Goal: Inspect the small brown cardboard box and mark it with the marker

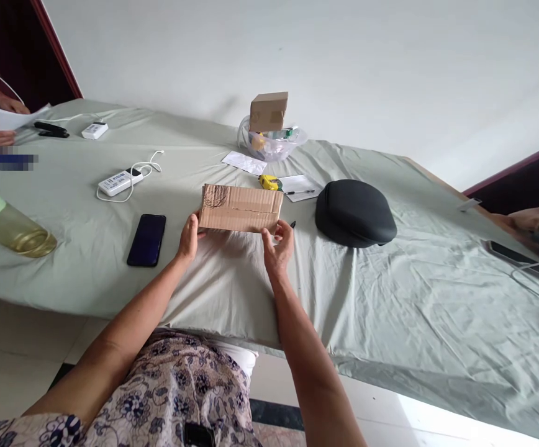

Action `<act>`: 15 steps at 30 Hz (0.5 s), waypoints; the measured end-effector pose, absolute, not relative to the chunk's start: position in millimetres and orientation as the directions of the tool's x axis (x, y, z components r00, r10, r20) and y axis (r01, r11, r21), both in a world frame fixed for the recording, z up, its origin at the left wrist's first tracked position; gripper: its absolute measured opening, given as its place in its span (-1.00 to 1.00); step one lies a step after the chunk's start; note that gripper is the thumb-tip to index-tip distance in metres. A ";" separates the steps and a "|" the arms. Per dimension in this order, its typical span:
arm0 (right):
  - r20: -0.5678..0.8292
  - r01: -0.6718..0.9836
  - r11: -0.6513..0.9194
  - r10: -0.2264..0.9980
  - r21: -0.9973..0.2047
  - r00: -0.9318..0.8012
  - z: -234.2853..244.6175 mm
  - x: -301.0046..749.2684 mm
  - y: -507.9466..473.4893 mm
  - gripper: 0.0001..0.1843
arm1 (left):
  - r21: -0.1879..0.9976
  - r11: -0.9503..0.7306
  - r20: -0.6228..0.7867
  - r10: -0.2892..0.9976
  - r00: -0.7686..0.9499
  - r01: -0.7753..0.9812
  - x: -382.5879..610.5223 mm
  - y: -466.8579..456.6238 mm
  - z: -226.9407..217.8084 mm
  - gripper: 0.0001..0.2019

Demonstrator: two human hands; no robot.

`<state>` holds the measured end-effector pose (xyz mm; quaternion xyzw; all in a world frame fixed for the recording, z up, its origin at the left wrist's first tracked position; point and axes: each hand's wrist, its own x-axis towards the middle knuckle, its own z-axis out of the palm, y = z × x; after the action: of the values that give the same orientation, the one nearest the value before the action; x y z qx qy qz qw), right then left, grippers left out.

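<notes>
A small cardboard box (240, 210) with dark scribbled lines on its left part is held between both hands above the cloth-covered table. My left hand (189, 238) grips its left end, with the fingers partly hidden behind it. At the lower right corner, my right hand (279, 247) is closed on the box with thumb and fingers. A black pen tip (292, 225) shows just beside the right hand. Behind the box lie a yellow tape measure (270, 182) and a white paper with a pen (300, 186).
A black case (356, 213) lies to the right, a phone (146, 240) to the left. Farther back stands a plastic basket (276, 149) with another cardboard box (268, 112) on it. A power strip (120, 182) and a green-lidded bottle (11, 223) are at left, near another person's hands.
</notes>
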<state>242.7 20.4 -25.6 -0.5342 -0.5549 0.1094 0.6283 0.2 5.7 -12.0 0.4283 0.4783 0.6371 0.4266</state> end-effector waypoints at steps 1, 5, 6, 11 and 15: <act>0.611 0.541 0.377 0.706 -0.752 0.359 -26.2 239.5 19.2 -0.21 | 0.971 -0.218 0.190 0.952 -0.241 -0.093 1.6 4.2 -10.3 -0.11; 0.674 0.726 0.301 0.679 -0.618 0.291 -28.1 226.0 14.7 0.13 | 0.947 -0.319 0.311 0.934 -0.176 -0.023 11.0 -1.2 -9.6 -0.08; 0.673 0.745 0.287 0.685 -0.602 0.280 -28.1 222.9 13.4 0.16 | 0.950 -0.311 0.300 0.934 -0.191 -0.026 13.7 -2.4 -10.7 -0.08; 0.643 0.770 0.225 0.708 -0.597 0.291 -26.1 208.4 6.9 0.15 | 0.950 -0.310 0.301 0.889 -0.344 0.031 25.6 -6.8 -16.1 -0.21; 0.619 0.763 0.186 0.714 -0.619 0.328 -24.1 201.2 5.5 0.18 | 0.942 -0.325 0.325 0.837 -0.441 0.077 33.0 -8.8 -16.5 -0.22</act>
<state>201.2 5.5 -24.1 -0.6373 -0.5791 -0.0241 0.5078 33.0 -8.8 -16.5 0.4488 0.5090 0.6791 0.2798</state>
